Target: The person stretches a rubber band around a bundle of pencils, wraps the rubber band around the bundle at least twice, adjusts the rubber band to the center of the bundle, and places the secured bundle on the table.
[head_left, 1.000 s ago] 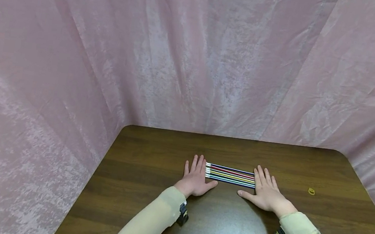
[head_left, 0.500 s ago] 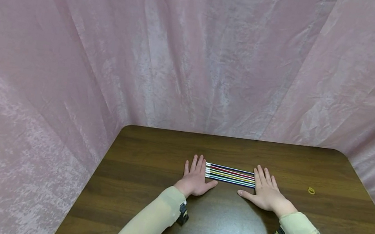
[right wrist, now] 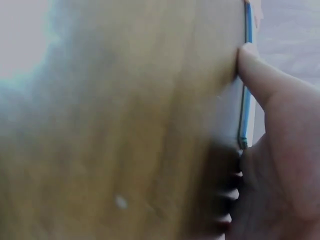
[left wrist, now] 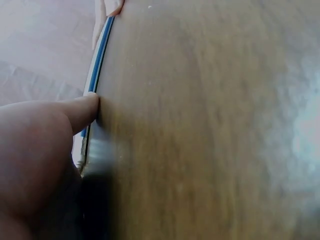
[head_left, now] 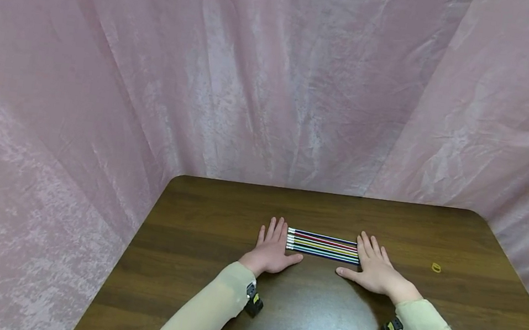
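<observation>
Pink, shiny cloth [head_left: 256, 75] hangs in soft folds behind a brown wooden bench [head_left: 220, 198] with round corners. On the bench lies a flat row of thin, straight, striped pencils [head_left: 323, 246], side by side, in blue, red, yellow, green and black, with white tips at the left end. A person's left hand [head_left: 271, 252] lies palm down right at the white tips, its fingers straight and a little apart. The right hand [head_left: 375, 269] lies palm down at the other end, its fingers straight and spread too. So the row sits between the two hands. Both thumbs point inward, just beside the near edge of the row. Well off to the right, a small, thin yellow loop [head_left: 436, 268] lies on the bench. Pale green sleeves [head_left: 205, 308] cover both arms, with a small black box [head_left: 254, 304] at each wrist.
</observation>
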`<state>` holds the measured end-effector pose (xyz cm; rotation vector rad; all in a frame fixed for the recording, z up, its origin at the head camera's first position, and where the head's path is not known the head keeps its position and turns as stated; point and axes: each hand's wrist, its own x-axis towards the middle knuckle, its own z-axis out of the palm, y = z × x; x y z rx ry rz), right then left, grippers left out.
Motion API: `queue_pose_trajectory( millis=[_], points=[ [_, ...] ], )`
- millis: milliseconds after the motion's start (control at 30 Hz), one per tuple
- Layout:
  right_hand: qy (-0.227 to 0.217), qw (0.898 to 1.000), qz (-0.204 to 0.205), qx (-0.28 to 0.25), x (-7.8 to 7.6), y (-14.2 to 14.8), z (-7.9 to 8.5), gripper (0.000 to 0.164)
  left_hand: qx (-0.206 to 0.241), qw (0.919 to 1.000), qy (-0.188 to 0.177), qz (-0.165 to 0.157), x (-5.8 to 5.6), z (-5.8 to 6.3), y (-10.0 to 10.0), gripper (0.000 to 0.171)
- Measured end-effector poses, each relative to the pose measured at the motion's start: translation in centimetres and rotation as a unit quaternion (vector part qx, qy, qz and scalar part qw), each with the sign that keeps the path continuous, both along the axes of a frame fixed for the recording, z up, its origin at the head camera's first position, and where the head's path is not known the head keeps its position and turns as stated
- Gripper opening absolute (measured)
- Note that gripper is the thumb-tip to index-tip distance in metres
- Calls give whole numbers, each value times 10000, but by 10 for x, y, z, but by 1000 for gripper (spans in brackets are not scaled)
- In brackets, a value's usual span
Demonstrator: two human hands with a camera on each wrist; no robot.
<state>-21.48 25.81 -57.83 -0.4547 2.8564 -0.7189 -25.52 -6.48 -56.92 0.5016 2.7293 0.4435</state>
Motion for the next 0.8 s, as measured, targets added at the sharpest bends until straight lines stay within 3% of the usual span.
queue_pose_trajectory(
  millis=[200,367,567,800],
  points=[
    [-105,9996,271,66,7,-1,34,117,209,9995,54,-218,-4,0,-8,112],
    [301,9990,294,174,0,-11,59,106,306,9948,779,-581,-9,16,-6,111],
    [919,9936,651,127,-18,-27,60,82,-53,9838,1488,-996,-13,37,14,100],
    [905,9929,723,289,-31,-43,53,79,-373,9819,1508,-1084,-17,40,35,101]
  ],
)
